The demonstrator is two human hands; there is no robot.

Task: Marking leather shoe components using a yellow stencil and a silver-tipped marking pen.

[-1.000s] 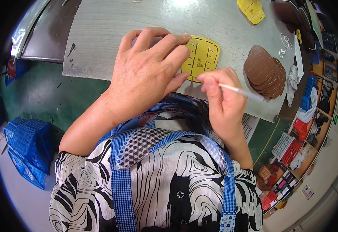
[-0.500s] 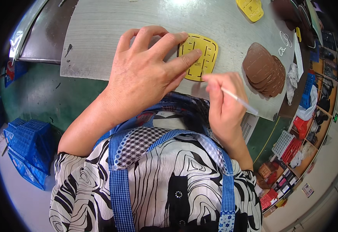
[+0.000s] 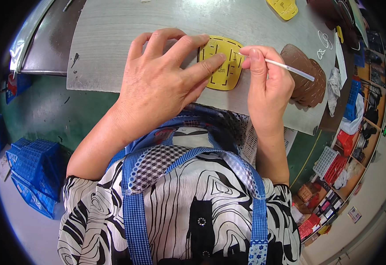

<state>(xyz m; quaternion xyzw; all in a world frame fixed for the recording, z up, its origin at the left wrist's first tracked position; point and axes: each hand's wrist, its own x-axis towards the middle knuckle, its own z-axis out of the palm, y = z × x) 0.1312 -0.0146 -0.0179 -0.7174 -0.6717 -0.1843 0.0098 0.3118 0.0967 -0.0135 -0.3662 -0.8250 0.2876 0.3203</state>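
A yellow slotted template (image 3: 233, 74) with rounded corners lies flat on the grey work board (image 3: 109, 48). Spread across its left part, my left hand (image 3: 160, 75) presses it down with stretched fingertips, the index finger resting near its middle. My right hand (image 3: 270, 88) pinches a thin white pen (image 3: 292, 69) between thumb and fingers. The pen's tip is at a slot near the template's right edge. What lies beneath the template is hidden. Beside my right hand, and partly behind it, is a fanned stack of brown cut pieces (image 3: 310, 81) with small light marks.
A second yellow template (image 3: 284, 8) lies at the far right of the board. White cord loops (image 3: 324, 43) and a crumpled pale cloth (image 3: 333, 87) are along the right edge. Blue plastic baskets (image 3: 34, 172) stand on the floor at left; shelves (image 3: 356, 150) line the right.
My right hand has moved up and slightly right, taking the pen tip from the template's lower edge to its upper right slots. My left hand keeps its hold-down.
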